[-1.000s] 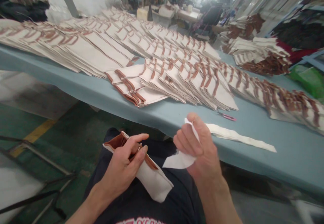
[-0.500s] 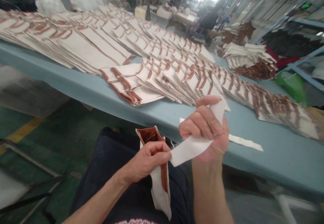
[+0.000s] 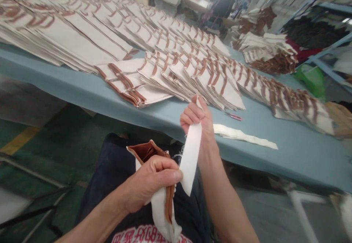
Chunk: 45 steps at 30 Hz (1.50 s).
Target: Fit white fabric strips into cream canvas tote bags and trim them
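Cream canvas pouch, folded, brown-lined mouth uppermost; held above the person's lap, against dark trousers; left hand closed firmly around it, thumb lying across the front; right hand raised and curled, pinching the upper end of a white fabric strip; strip hangs nearly upright, frayed threads at one edge, its lower end just beside the left thumb; in hand: strip and pouch held close together, apart from the table; blue-grey work table ahead, bearing a further white fabric strip and pink-handled scissors; long rows of stacked canvas pieces with brown trim along its far side.
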Tool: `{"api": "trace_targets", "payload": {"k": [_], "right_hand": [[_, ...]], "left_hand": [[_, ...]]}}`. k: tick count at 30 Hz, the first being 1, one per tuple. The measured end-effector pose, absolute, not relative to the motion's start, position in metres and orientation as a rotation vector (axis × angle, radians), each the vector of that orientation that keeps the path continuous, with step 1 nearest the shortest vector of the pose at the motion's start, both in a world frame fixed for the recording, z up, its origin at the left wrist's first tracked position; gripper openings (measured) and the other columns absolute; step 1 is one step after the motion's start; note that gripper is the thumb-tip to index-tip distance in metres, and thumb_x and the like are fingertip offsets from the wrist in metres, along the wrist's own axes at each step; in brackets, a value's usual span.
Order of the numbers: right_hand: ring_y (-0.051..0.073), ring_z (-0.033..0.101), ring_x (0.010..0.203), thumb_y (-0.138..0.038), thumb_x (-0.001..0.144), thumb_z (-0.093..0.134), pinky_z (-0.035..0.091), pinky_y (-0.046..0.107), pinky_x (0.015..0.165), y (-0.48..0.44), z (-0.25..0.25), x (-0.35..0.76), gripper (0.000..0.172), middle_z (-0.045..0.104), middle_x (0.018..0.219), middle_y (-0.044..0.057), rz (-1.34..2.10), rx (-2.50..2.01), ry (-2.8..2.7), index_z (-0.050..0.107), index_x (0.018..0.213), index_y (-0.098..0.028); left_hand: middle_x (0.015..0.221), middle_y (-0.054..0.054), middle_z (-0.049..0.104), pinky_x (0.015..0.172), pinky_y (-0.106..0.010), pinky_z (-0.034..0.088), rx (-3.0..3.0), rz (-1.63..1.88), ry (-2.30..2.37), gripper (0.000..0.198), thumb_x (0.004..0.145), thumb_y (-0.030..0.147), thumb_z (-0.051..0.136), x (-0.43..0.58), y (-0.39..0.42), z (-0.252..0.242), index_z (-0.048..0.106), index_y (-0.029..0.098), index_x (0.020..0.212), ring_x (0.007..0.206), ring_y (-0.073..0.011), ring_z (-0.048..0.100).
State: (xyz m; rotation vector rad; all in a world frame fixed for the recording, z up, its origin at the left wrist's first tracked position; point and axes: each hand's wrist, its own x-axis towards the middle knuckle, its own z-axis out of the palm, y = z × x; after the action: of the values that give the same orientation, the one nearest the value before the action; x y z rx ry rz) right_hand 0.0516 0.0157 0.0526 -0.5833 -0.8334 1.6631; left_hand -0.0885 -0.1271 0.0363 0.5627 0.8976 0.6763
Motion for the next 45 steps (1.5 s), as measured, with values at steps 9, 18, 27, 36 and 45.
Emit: {"api": "trace_targets", "payload": {"k": [9,18,27,36,45], "right_hand": [[0.016,0.062,0.077,-0.039,0.082,0.077,0.049,0.027,0.065,0.003,0.027,0.063,0.033,0.071,0.086,0.000,1.105,-1.185,-1.213,0.064,0.105,-0.021],[0.030,0.066,0.119,-0.012,0.085,0.063,0.053,0.053,0.102,-0.093,0.049,0.085,0.044,0.071,0.127,0.012,0.636,-0.712,-2.057,0.061,0.126,-0.027],[0.030,0.070,0.110,-0.021,0.091,0.065,0.053,0.051,0.100,-0.091,0.041,0.065,0.029,0.076,0.118,0.010,0.954,-0.574,-1.940,0.069,0.118,-0.030],[0.024,0.069,0.102,-0.021,0.101,0.063,0.054,0.042,0.092,-0.101,0.035,0.045,0.010,0.076,0.108,0.008,1.150,-0.686,-1.617,0.072,0.098,-0.026],[0.008,0.046,0.053,-0.054,0.090,0.078,0.036,0.020,0.051,-0.099,-0.009,0.045,0.038,0.058,0.061,-0.005,1.644,-1.156,-1.190,0.063,0.084,-0.020]], "left_hand": [[0.053,-0.002,0.068,0.047,-0.021,0.046,0.222,0.811,0.970,0.052,0.049,0.057,0.096,-0.089,-0.141,0.046,0.071,0.014,0.064,0.045,-0.0110,0.056],[0.056,0.002,0.062,0.049,-0.020,0.043,0.115,0.895,0.987,0.050,0.048,0.051,0.097,-0.100,-0.142,0.052,0.068,0.015,0.066,0.050,-0.0095,0.052],[0.057,0.001,0.062,0.053,-0.021,0.045,0.122,0.928,1.007,0.051,0.044,0.050,0.098,-0.105,-0.143,0.055,0.069,0.014,0.066,0.053,-0.0110,0.054],[0.064,0.001,0.062,0.055,-0.022,0.042,0.406,0.975,1.110,0.062,0.065,0.074,0.084,-0.108,-0.146,0.046,0.072,0.014,0.078,0.058,-0.0125,0.052],[0.070,0.001,0.057,0.055,-0.027,0.037,0.972,1.142,1.641,0.055,0.102,0.070,0.038,-0.139,-0.165,0.016,0.061,0.022,0.089,0.060,-0.0170,0.048]]}}
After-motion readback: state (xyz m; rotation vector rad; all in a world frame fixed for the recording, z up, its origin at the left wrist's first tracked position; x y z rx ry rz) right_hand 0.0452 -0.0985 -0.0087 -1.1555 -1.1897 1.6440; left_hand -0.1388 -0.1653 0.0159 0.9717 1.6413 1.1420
